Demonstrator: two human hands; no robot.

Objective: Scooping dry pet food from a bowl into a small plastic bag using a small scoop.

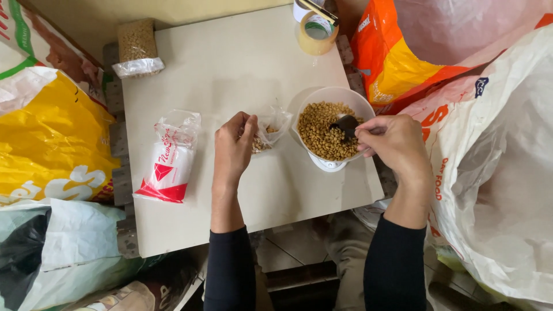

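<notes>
My left hand point(233, 147) pinches the mouth of a small clear plastic bag point(269, 128) that holds a few brown pellets. It rests on the white board point(230, 69). Just right of it a white bowl point(333, 98) full of brown pellets sits on a small white scale point(327, 165). My right hand point(393, 141) holds a dark scoop point(345, 124) whose cup lies on the pellets in the bowl.
A stack of empty clear bags with red print point(169, 158) lies left of my left hand. A filled, sealed bag of pellets point(137, 46) sits at the far left corner, a tape roll point(315, 31) at the far right. Large feed sacks point(52, 138) crowd both sides.
</notes>
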